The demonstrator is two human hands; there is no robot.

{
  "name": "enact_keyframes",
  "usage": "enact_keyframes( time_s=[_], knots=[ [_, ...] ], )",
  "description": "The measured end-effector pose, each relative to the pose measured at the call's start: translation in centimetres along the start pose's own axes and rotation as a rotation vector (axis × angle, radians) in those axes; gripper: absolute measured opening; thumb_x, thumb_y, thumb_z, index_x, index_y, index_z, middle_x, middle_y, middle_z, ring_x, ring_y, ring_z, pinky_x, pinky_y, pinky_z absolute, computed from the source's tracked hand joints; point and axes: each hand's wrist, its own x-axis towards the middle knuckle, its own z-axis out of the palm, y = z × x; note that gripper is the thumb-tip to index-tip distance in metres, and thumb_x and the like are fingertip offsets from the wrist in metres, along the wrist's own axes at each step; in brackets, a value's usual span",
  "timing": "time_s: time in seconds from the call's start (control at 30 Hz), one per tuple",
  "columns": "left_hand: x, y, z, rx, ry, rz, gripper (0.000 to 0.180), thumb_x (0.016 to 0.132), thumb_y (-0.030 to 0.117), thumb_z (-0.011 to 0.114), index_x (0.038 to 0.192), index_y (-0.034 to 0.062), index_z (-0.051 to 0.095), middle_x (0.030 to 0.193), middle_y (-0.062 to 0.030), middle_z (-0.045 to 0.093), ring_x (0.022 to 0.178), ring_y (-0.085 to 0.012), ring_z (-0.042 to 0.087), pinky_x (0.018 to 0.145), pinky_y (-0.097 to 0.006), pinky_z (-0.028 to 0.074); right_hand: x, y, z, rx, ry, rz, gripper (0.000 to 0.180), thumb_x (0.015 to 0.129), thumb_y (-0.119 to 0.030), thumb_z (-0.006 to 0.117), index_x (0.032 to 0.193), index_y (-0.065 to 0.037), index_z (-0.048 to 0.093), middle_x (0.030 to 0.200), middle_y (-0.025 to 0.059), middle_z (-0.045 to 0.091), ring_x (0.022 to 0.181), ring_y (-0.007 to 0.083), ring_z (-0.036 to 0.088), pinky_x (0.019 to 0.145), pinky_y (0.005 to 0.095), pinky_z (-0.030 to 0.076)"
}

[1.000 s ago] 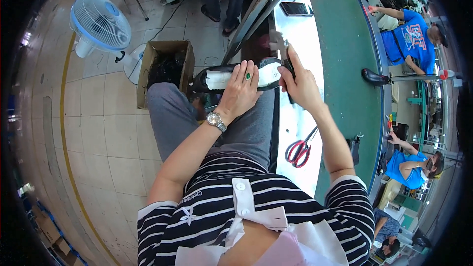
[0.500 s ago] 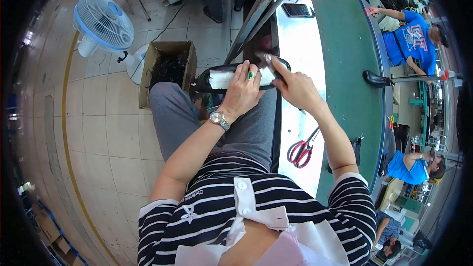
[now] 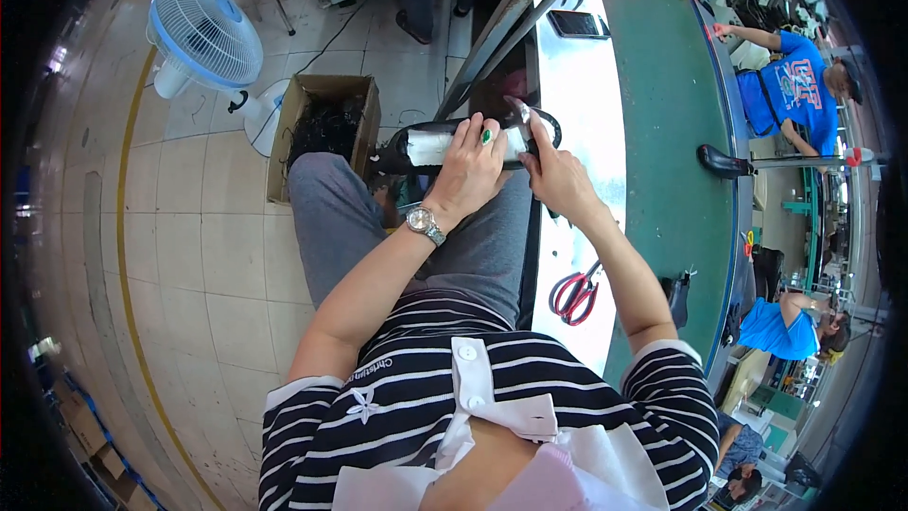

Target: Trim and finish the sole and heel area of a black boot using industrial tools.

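Observation:
A black shoe lies over my lap, its pale bottom facing up. My left hand, wearing a green-stone ring, grips it across the middle with the fingers pressed on the white surface. At the shoe's right end, my right hand is closed around a small metal tool. Only the tool's shiny top shows above the fingers; its exact kind is unclear. On the bright bench strip beside my right forearm rest red-handled cutters, their tips partly hidden by that arm.
A cardboard box of dark scraps stands by my left knee, near a fan. A slanted metal post rises ahead. The bench holds a phone and another black shoe. Co-workers sit across the bench.
My right hand has shifted slightly left along the shoe's end, and the metal tool now stands more upright. My left hand keeps its hold. The whole view has shifted slightly.

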Motion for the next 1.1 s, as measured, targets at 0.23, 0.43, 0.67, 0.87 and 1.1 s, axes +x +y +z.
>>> enact_keyframes(
  time_s=[0.23,0.43,0.67,0.87,1.1],
  knots=[
    [2.4,-5.5,-3.8,-0.267,-0.328,-0.263,0.038,0.078,0.012,0.067,0.112,-0.0033,0.060,0.097,-0.0180,0.068,0.093,-0.0366,0.063,0.082,-0.042,0.049,-1.7,-0.9,-3.6,0.774,-0.455,-0.025,0.049,0.099,-0.017,0.049,0.143,-0.008,0.031,0.098,0.0155,0.068,0.086,0.0245,0.069,0.079,0.0380,0.054],
    [2.7,-4.8,-4.8,-0.322,-0.405,-0.357,0.067,0.081,0.012,0.065,0.138,-0.0079,0.035,0.102,-0.0216,0.067,0.094,-0.0364,0.064,0.083,-0.041,0.049,-1.0,-2.2,-2.2,1.198,-0.683,0.319,0.048,0.100,-0.015,0.048,0.143,-0.009,0.029,0.093,0.0113,0.064,0.086,0.0202,0.068,0.075,0.0325,0.056],
    [-1.8,-2.2,-3.2,-0.084,-0.239,-0.033,0.070,0.063,0.006,0.075,0.123,-0.0143,0.046,0.122,-0.0239,0.052,0.120,-0.0352,0.046,0.105,-0.039,0.035,-3.3,-2.3,-1.6,0.690,-0.489,0.048,0.050,0.099,-0.012,0.048,0.144,-0.005,0.027,0.072,0.0067,0.057,0.060,0.0144,0.060,0.057,0.0299,0.052],
    [-3.0,-2.9,-2.4,0.112,-0.119,0.058,0.069,0.071,0.014,0.070,0.128,-0.0145,0.044,0.125,-0.0269,0.051,0.119,-0.0387,0.047,0.107,-0.043,0.034,-1.3,-3.7,-6.2,0.150,-0.269,-0.174,0.056,0.091,-0.011,0.057,0.142,-0.007,0.035,0.071,0.0215,0.063,0.069,0.0374,0.065,0.067,0.0453,0.050],
    [-2.8,-2.2,-0.7,0.366,-0.122,0.059,0.061,0.080,0.015,0.063,0.130,-0.0140,0.044,0.132,-0.0308,0.046,0.124,-0.0418,0.045,0.110,-0.047,0.032,0.2,-1.8,-1.4,-0.031,-0.097,-0.175,0.067,0.091,-0.014,0.054,0.148,-0.017,0.021,0.066,0.0238,0.063,0.060,0.0456,0.062,0.059,0.0532,0.050]
  ],
)
